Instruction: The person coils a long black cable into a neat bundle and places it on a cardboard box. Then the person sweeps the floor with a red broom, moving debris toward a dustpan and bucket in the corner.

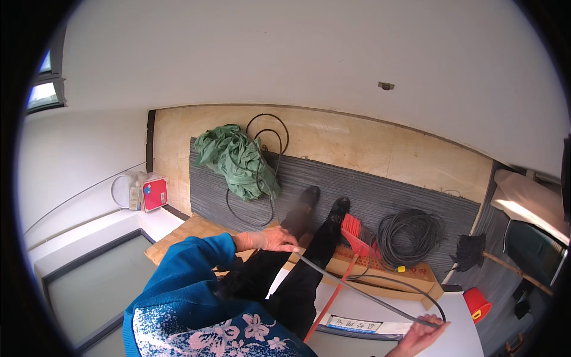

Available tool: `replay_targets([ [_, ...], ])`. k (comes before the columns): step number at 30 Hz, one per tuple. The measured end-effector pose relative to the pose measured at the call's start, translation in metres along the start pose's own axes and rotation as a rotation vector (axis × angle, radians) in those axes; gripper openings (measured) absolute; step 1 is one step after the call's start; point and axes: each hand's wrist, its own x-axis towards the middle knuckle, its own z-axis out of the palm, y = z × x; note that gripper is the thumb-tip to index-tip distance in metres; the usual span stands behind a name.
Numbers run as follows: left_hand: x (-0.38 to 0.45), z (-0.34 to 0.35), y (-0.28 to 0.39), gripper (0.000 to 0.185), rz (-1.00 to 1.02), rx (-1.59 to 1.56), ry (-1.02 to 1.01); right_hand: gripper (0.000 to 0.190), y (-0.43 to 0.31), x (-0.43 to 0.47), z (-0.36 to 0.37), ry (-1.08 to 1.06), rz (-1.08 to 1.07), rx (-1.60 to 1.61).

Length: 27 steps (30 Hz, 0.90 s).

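A grey cable [357, 291] stretches between my two hands, in front of my legs. My left hand [279, 239] pinches its upper left end near my knee. At the lower right, my right hand [424, 332] grips the same cable, which bends back there towards a large coil of dark cable [410, 238] on the mat. From my left hand, cable seems to run on to loose loops [267, 129] beside a crumpled green cloth or sheet [236, 163]. A yellow tag or plug [401, 269] sits at the coil's edge.
A red broom and dustpan [354, 236] stand beside my leg, over a flattened cardboard box [388, 272]. The grey ribbed mat [339, 183] lies along the wall. A mop [469, 253] and a red bucket [476, 305] are at right; a red box [155, 194] is at left.
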Motion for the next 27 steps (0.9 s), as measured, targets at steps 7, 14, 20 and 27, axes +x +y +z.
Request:
replay_targets([
  [7,-0.070,-0.007,-0.016,0.028,-0.021,0.110,-0.010,0.031,-0.039,0.044,-0.042,-0.154,0.129,0.281],
  [14,-0.103,-0.019,0.040,0.035,-0.216,-0.662,0.080,0.023,0.048,-0.002,0.012,-0.512,0.482,-0.464],
  [20,-0.063,-0.045,0.185,0.049,0.579,-1.316,0.225,0.069,0.144,-0.129,0.134,-1.284,0.132,-0.887],
  [27,-0.076,-0.084,0.255,0.054,0.928,-1.557,-0.154,0.031,0.160,-0.196,0.238,-1.571,-0.232,-0.738],
])
